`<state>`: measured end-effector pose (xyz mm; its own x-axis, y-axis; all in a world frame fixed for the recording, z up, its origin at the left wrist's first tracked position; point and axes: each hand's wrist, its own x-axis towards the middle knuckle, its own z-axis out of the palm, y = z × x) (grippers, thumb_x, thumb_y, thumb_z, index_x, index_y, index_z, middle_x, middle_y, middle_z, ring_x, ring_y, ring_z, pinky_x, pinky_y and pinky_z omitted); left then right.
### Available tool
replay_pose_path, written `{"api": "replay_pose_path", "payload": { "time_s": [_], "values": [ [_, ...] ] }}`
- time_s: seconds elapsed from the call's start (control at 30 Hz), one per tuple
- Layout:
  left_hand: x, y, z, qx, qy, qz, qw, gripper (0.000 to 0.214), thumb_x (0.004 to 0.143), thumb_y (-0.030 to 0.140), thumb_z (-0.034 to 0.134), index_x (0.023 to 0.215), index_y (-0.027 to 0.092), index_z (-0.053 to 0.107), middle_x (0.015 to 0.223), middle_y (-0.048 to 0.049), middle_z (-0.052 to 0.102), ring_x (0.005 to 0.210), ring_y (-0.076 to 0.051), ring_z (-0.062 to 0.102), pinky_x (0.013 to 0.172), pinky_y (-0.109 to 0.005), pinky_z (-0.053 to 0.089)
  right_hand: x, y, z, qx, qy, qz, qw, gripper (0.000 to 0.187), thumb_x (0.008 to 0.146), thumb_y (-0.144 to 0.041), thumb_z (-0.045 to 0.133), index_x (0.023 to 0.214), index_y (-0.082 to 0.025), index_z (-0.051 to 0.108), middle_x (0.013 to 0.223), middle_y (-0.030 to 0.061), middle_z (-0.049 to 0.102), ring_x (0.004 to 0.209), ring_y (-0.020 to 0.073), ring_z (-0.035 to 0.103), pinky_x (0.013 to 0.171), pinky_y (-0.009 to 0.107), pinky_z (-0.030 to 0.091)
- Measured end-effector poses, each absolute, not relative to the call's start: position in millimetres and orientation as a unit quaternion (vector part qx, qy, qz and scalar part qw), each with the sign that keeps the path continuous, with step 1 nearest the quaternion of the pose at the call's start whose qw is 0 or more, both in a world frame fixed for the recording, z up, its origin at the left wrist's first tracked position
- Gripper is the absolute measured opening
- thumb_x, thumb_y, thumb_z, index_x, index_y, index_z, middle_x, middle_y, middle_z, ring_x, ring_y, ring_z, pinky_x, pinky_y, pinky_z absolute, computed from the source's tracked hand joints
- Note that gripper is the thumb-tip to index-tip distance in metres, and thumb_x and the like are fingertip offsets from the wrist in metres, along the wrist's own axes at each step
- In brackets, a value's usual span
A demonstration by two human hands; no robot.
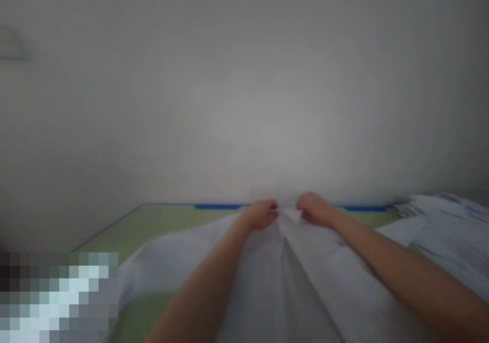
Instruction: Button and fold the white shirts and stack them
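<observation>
From my distant place, through the head camera, I see the left hand (263,214) with its fingers curled and its thumb closed against them, pinching the upper edge of a white cloth (255,277). The right hand (314,209) is bent down at the wrist and pinches a small pointed corner of the same cloth. The two hands are near each other but apart, and a short piece of the cloth lies between them. The view is rather blurred, so I cannot tell the exact place of each finger.

The white cloth is under both forearms. One long part of it reaches out to the left, and from between the hands two edges run down toward me, spreading apart, with a greyer layer visible between them.

The cloth lies on a green surface (168,221), which has a blue border (217,207) along its far side. To the right, just beside the cloth, there is a loose pile of white fabric (451,231). Behind the surface stands a plain grey wall (267,104). The lower left corner is covered by coarse blocks, and I cannot tell what is there.
</observation>
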<state>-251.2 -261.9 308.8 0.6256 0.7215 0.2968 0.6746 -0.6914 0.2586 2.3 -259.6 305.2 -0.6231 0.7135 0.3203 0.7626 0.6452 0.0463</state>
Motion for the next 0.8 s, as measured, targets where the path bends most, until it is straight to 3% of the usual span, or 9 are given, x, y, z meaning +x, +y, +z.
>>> {"api": "replay_pose_path", "payload": {
  "time_s": [0.1, 0.2, 0.33, 0.47, 0.6, 0.8],
  "values": [
    [-251.4, -263.9, 308.7, 0.899, 0.394, 0.188, 0.046, 0.025, 0.080, 0.035, 0.049, 0.096, 0.020, 0.062, 0.095, -0.0076, 0.066, 0.086, -0.021, 0.059, 0.075, -0.027, 0.041, 11.9, -262.8, 297.1, -0.438, -0.892, -0.047, 0.099, 0.026, 0.065, -0.012, 0.056, 0.086, -0.020, 0.068, 0.079, 0.0057, 0.064, 0.083, 0.0183, 0.055, 0.083, 0.028, 0.035],
    [-251.4, -265.5, 307.8, 0.905, 0.384, 0.172, 0.053, 0.026, 0.075, 0.037, 0.056, 0.094, 0.022, 0.065, 0.093, -0.0051, 0.068, 0.086, -0.020, 0.059, 0.078, -0.027, 0.041, 14.8, -251.5, 295.0, -0.512, -0.851, -0.007, 0.118, 0.023, 0.068, -0.011, 0.053, 0.083, -0.019, 0.069, 0.082, 0.0047, 0.066, 0.081, 0.0157, 0.057, 0.076, 0.024, 0.038],
    [-250.0, -268.3, 306.5, 0.918, 0.365, 0.109, 0.110, 0.027, 0.069, 0.040, 0.061, 0.089, 0.024, 0.070, 0.083, -0.0019, 0.069, 0.073, -0.015, 0.059, 0.066, -0.022, 0.040, -1.7, -225.0, 296.8, -0.577, -0.802, -0.020, 0.154, 0.022, 0.080, -0.025, 0.048, 0.085, -0.014, 0.067, 0.080, 0.0071, 0.066, 0.073, 0.0147, 0.058, 0.066, 0.023, 0.040],
    [-247.5, -275.9, 312.8, 0.921, 0.358, 0.055, 0.147, 0.022, 0.069, 0.041, 0.060, 0.071, 0.022, 0.071, 0.057, 0.0017, 0.063, 0.051, -0.010, 0.051, 0.050, -0.020, 0.032, -33.0, -206.8, 293.6, -0.606, -0.776, -0.040, 0.171, 0.030, 0.067, -0.020, 0.065, 0.096, -0.014, 0.065, 0.096, 0.0130, 0.065, 0.085, 0.0196, 0.060, 0.073, 0.027, 0.042],
    [-245.1, -281.5, 320.5, 0.922, 0.355, 0.040, 0.151, 0.021, 0.064, 0.040, 0.065, 0.058, 0.020, 0.067, 0.047, 0.0042, 0.053, 0.046, -0.008, 0.043, 0.046, -0.019, 0.028, -55.4, -199.1, 289.6, -0.624, -0.764, -0.031, 0.160, 0.012, 0.069, -0.015, 0.066, 0.081, -0.012, 0.067, 0.088, 0.0157, 0.065, 0.089, 0.0221, 0.060, 0.079, 0.032, 0.044],
    [-243.9, -278.0, 322.8, 0.936, 0.327, -0.005, 0.132, 0.024, 0.066, 0.042, 0.063, 0.059, 0.020, 0.067, 0.049, 0.0029, 0.055, 0.045, -0.010, 0.044, 0.047, -0.021, 0.031, -56.8, -194.1, 305.1, -0.628, -0.758, 0.010, 0.179, 0.028, 0.089, -0.033, 0.051, 0.110, -0.015, 0.055, 0.110, 0.0075, 0.056, 0.094, 0.0161, 0.057, 0.081, 0.035, 0.049]
  ]
}}
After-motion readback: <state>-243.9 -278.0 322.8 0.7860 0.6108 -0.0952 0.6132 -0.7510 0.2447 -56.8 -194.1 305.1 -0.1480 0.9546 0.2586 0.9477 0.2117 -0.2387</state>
